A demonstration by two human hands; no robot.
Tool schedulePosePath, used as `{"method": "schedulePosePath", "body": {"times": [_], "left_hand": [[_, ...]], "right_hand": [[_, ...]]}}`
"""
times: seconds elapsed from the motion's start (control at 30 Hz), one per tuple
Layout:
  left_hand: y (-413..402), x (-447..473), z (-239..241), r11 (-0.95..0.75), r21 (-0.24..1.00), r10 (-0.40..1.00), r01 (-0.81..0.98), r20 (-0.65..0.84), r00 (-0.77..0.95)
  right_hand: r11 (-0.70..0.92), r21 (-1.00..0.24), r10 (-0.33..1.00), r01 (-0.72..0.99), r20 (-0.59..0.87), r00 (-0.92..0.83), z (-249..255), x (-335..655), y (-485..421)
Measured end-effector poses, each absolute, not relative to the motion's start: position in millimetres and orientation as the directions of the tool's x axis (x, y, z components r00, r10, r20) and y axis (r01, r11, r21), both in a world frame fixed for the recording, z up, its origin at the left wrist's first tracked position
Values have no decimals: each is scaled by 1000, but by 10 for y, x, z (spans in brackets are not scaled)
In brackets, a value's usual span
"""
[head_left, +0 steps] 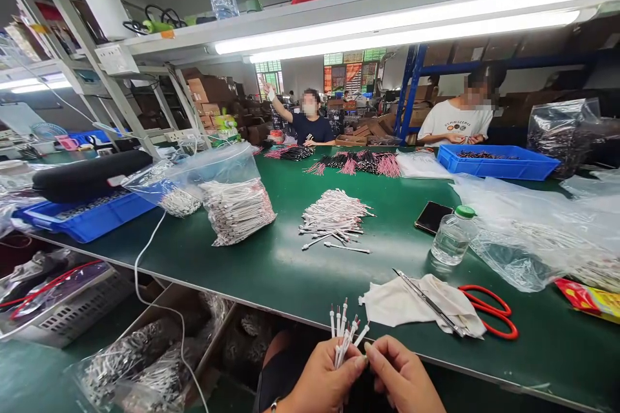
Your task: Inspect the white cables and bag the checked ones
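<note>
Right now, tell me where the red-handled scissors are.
In the head view, the red-handled scissors lie front right on the green table, blades across the white cloth, near the water bottle.

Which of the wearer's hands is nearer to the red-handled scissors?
Right. The right hand is below-left of the red-handled scissors; the left hand is farther left. Both pinch the white wire bundle.

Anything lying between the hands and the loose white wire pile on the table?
Nothing visible. Between the left hand, gripping a wire bundle, the right hand and the wire pile is only green table; the cloth and scissors lie off to the right.
</note>
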State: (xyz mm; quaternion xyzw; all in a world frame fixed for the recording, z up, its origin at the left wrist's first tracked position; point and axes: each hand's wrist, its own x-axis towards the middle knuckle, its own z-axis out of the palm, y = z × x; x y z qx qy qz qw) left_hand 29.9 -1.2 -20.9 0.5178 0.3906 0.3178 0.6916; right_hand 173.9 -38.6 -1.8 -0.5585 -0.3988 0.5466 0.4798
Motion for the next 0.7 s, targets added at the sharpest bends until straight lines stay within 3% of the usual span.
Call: {"method": "schedulePosePath", "body": {"times": [0.37, 0.7], "left_hand": [[-94, 303, -43, 395, 918, 813, -28, -336, 476], [-93, 268, -55, 378, 925, 805, 27, -343, 485]], "right_hand": [[-241, -967, 970, -84, -242, 3, -32, 1823, -455], [-256, -966, 961, -38, -250, -118, -83, 1944, -475]]}}
